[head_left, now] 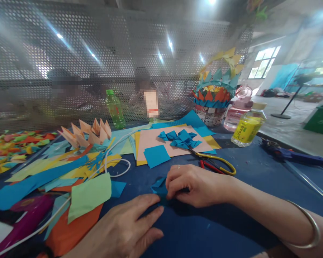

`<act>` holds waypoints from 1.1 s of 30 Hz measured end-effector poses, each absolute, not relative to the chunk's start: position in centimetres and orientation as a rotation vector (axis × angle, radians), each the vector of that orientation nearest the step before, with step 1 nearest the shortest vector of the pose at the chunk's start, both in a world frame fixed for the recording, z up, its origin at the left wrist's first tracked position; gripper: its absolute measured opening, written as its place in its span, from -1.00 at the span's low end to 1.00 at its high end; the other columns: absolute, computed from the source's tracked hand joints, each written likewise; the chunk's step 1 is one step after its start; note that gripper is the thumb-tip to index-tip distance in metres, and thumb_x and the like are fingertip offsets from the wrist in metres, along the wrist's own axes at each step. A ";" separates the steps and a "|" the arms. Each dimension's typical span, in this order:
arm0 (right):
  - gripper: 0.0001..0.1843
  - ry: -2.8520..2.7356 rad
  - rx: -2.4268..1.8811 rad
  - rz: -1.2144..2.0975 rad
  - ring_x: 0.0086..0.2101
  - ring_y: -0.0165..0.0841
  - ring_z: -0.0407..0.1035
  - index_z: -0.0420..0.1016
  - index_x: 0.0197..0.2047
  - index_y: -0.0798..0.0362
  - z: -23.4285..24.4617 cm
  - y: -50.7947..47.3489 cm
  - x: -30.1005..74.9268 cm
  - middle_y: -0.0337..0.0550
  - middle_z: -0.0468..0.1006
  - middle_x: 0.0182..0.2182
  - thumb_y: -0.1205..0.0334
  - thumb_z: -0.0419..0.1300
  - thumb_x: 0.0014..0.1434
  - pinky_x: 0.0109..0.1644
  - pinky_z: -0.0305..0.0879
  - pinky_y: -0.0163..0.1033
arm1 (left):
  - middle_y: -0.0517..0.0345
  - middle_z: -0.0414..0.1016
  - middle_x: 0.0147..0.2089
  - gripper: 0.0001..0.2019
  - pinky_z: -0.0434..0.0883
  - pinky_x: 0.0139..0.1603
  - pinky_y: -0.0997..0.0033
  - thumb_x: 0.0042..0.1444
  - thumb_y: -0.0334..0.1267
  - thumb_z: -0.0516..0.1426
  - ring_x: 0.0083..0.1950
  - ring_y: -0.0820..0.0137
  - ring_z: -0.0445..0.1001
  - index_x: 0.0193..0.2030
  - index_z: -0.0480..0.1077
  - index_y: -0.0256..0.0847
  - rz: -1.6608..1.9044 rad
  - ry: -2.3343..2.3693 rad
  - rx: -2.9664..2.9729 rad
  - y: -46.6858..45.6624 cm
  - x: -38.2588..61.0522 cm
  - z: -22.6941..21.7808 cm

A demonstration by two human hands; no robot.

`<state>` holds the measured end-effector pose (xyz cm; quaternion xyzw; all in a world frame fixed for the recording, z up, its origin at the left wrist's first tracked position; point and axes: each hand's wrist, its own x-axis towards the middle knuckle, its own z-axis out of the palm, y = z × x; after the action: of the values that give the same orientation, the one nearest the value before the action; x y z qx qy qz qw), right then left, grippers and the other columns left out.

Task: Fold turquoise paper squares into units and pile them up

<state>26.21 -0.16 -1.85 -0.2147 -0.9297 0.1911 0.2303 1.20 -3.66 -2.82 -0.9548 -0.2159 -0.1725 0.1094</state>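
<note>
A small folded blue paper piece (158,187) lies on the dark blue table (220,229). My right hand (196,184) is curled over it, fingers pressed down on the paper's right side. My left hand (129,225) lies flat beside it, fingers stretched out, fingertips touching the paper's lower edge. A ring sits on one right finger and a silver bangle (306,229) on my right forearm.
Folded blue paper shapes (181,139) rest on a pink sheet (150,141) beside a blue square (156,156). Yellow-handled scissors (217,162) lie behind my right hand. Coloured paper scraps (56,172) cover the left. A paper basket (215,96), bottles (247,128) and a glue gun (290,154) stand right.
</note>
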 end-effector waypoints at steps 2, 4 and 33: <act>-0.74 -2.564 -0.582 0.505 -0.26 -0.36 0.42 0.58 -0.33 0.13 -1.7 -0.2 26.2 -0.12 0.56 -0.33 0.61 0.15 0.00 -0.10 0.33 -0.29 | 0.06 0.56 0.02 -0.62 0.51 -0.07 0.53 0.39 -0.10 -0.10 -0.06 0.37 0.57 0.04 0.49 -0.12 -0.507 -0.643 -2.809 -3.7 1.1 -2.9; -0.74 -2.579 -0.575 0.481 -0.27 -0.35 0.41 0.57 -0.34 0.12 -1.6 -0.3 26.1 -0.12 0.56 -0.33 0.61 0.14 0.00 -0.11 0.33 -0.28 | 0.06 0.55 0.03 -0.63 0.51 -0.06 0.53 0.39 -0.10 -0.09 -0.06 0.37 0.57 0.04 0.49 -0.12 -0.514 -0.637 -2.815 -3.7 1.1 -2.9; -0.75 -2.588 -0.555 0.488 -0.26 -0.37 0.44 0.55 -0.35 0.12 -1.8 -0.1 26.3 -0.14 0.57 -0.32 0.59 0.12 0.02 -0.13 0.34 -0.32 | 0.04 0.53 0.03 -0.58 0.47 -0.03 0.55 0.41 -0.10 -0.17 -0.02 0.37 0.53 0.07 0.46 -0.13 -0.508 -0.635 -2.794 -3.5 1.6 -2.9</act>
<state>26.32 -0.11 -1.78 -0.2010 -0.9373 0.1768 0.2232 1.64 -3.48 -2.89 -0.9538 -0.2167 -0.1734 0.1154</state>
